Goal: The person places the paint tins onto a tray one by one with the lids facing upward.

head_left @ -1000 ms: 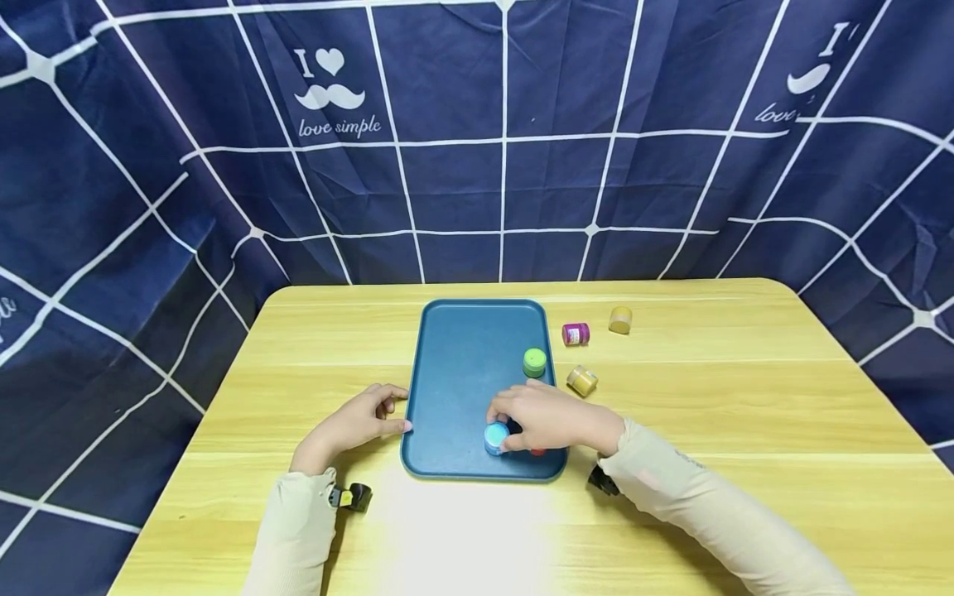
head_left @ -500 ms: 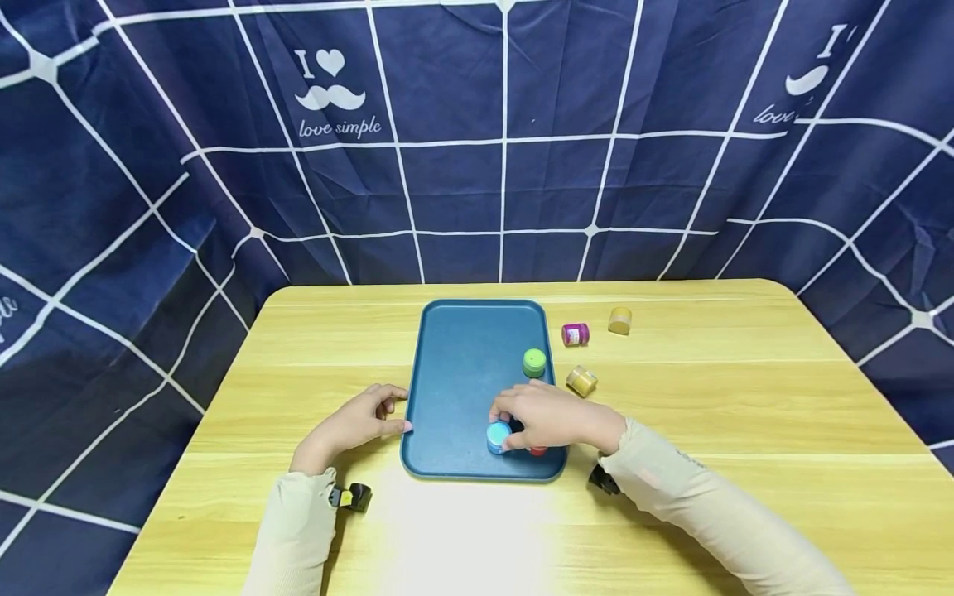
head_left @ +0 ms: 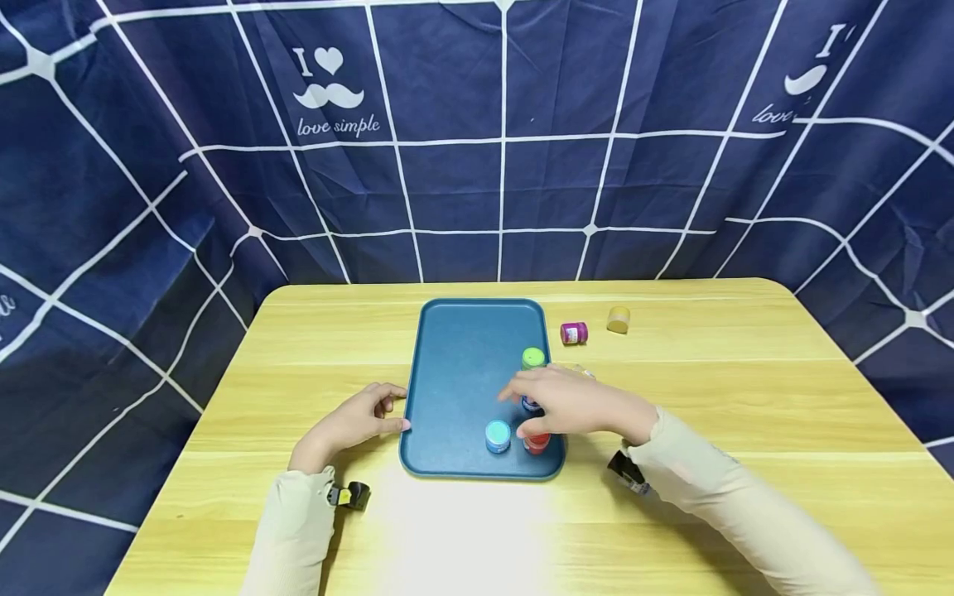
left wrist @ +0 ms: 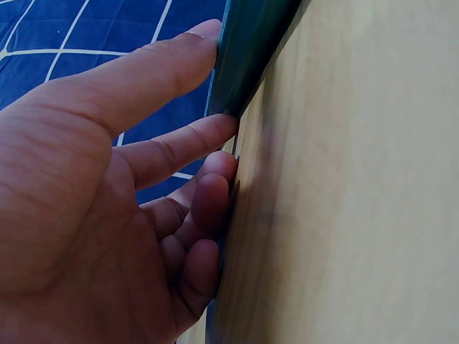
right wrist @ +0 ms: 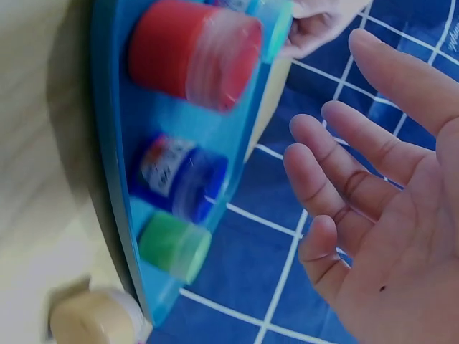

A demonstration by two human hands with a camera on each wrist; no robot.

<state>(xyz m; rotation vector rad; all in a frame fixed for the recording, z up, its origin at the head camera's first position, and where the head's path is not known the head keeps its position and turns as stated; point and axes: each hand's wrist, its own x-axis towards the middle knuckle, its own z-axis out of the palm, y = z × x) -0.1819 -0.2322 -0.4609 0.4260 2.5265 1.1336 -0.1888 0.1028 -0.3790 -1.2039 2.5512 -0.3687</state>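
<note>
A blue tray lies on the table; my left hand touches its left edge with thumb and index fingertip, the other fingers curled. My right hand, fingers spread and holding nothing, hovers over the tray's right side. Just left of its thumb stands a light-blue paint jar. Beneath the hand are a red jar and a dark-blue jar, both partly covered in the head view. Beyond them stands a green jar. The right wrist view shows the red, dark-blue and green jars in a row along the tray's edge.
Right of the tray, a purple jar lies on its side, with a yellow jar beyond it. Another yellow jar lies near the tray, mostly hidden behind my right hand in the head view. A dark-blue checked cloth hangs behind the table.
My right hand has let go of the light-blue jar and moved up and to the right. The jar stays on the tray. My left hand has not moved.
</note>
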